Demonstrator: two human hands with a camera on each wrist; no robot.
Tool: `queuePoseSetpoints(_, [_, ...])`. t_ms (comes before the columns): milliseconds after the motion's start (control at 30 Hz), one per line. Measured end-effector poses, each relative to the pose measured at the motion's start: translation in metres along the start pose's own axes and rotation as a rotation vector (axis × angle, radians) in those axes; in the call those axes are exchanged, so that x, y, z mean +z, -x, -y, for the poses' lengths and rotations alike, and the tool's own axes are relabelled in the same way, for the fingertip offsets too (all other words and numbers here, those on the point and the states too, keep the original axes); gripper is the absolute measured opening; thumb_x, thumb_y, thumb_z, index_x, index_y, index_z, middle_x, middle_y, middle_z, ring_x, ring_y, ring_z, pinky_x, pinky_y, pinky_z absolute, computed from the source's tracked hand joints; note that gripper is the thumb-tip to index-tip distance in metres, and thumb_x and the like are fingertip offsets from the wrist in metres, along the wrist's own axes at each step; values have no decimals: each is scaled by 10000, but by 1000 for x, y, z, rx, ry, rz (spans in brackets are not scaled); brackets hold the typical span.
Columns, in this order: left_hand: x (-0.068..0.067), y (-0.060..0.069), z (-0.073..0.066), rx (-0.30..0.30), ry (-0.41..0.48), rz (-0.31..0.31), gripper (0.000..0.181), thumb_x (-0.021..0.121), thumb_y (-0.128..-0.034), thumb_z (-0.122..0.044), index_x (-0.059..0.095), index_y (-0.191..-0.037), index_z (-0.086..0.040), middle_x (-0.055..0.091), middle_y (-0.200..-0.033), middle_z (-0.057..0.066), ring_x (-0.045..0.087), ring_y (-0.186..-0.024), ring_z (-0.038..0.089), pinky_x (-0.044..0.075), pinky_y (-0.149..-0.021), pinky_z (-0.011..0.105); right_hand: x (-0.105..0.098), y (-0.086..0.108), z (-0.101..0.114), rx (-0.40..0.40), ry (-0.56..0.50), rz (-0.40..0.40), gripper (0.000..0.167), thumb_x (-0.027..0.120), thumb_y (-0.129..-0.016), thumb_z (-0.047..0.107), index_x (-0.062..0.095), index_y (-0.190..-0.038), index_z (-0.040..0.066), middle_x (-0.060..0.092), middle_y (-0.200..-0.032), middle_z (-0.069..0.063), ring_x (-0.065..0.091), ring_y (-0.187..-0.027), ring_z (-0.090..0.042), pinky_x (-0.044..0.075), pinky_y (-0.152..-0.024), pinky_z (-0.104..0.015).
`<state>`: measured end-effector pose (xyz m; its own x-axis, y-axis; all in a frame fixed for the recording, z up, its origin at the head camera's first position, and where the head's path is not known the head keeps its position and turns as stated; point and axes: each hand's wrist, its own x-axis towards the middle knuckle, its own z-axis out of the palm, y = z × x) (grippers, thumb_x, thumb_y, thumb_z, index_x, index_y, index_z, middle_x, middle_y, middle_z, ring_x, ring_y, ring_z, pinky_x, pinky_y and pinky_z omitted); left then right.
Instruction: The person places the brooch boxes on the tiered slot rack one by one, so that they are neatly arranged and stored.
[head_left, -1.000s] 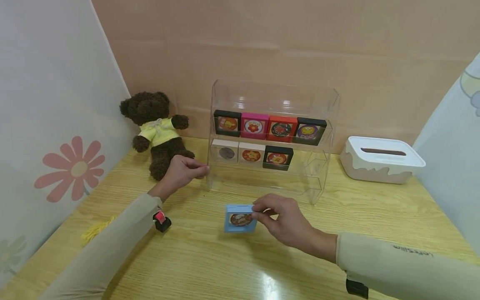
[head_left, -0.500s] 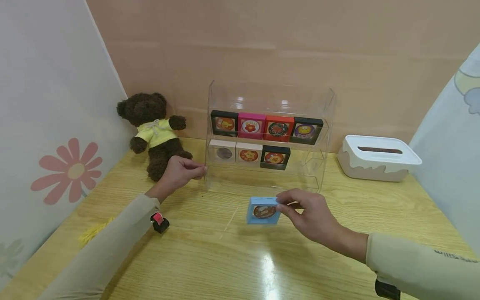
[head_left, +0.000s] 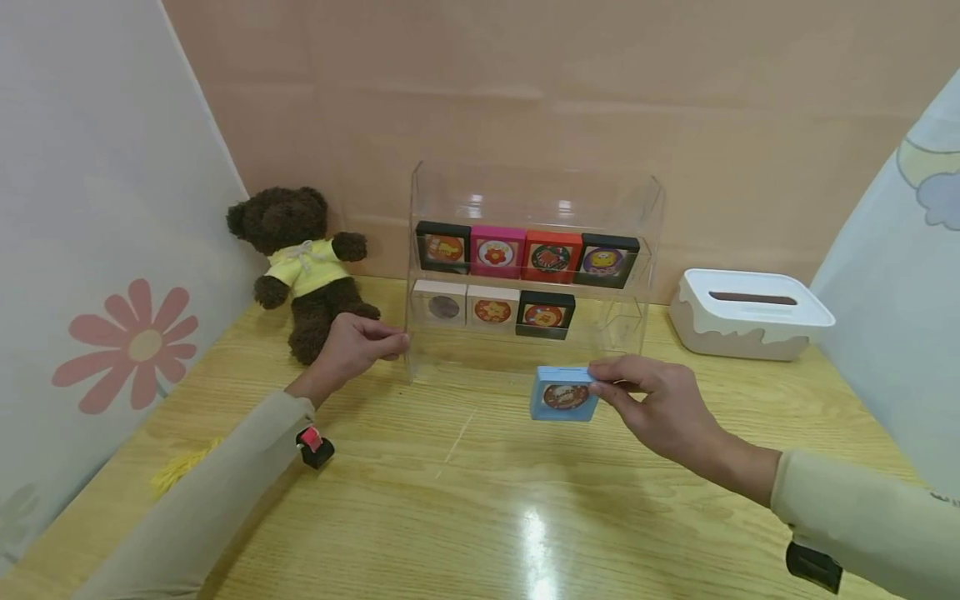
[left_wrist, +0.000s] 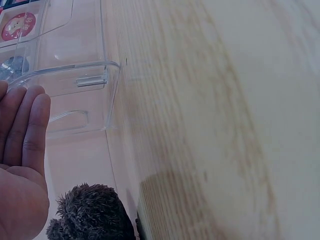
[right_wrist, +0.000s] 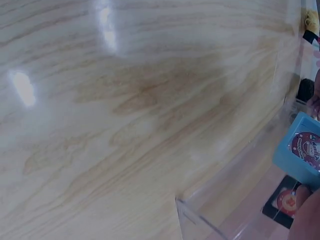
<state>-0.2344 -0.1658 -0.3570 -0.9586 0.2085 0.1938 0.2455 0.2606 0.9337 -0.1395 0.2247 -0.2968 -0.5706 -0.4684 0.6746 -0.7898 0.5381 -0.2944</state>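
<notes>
A small light blue display box (head_left: 565, 395) with a round picture is pinched at its right side by my right hand (head_left: 667, 408). It hangs in front of the clear acrylic rack (head_left: 480, 354), at its lower right, and shows in the right wrist view at the right edge. My left hand (head_left: 352, 350) pinches the rack's left side panel between thumb and fingers. Behind the panels, the upper row holds black, pink, red and black boxes. Below stand a white box (head_left: 439, 305), another white box (head_left: 492, 308) and a black box (head_left: 545, 315).
A brown teddy bear (head_left: 300, 258) in a yellow top sits left of the rack, close to my left hand. At the right stands a white tissue box (head_left: 750, 312). Yellow strands (head_left: 182, 469) lie beside my left sleeve on the wooden table (head_left: 420, 517).
My right hand has carried the light blue box to the right and up, toward the rack's lower right. The left hand stays at the rack's side.
</notes>
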Motion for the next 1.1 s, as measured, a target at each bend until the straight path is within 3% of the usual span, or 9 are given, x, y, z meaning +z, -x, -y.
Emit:
queuePoseSetpoints(200, [-2,1,0,-16,-5,-1,323,742,-848,-255,734,-975,42,709,-834,134,674,-791,365,557,-712,394,-12,-9,-11,-16,71,-30,287,784,-665,-138,738,-910,5,714,-912,-80,692,-741,-189,510,-658,-138])
queuePoseSetpoints(500, [-2,1,0,-7,-3,1,317,740,-850,-246,732,-978,44,709,-831,134,672,-792,370,556,-714,406,-27,-22,-30,84,172,-55,192,770,-722,-101,721,-888,-19,714,-882,-90,688,-713,-215,419,-686,-25])
queuePoseSetpoints(1100, [0,2,-1,-10,12,9,316,738,-852,-235,729,-969,58,706,-848,154,662,-802,405,560,-703,375,-48,-46,-54,35,318,-182,115,764,-737,-73,666,-788,-39,712,-852,-120,684,-644,-282,373,-680,2])
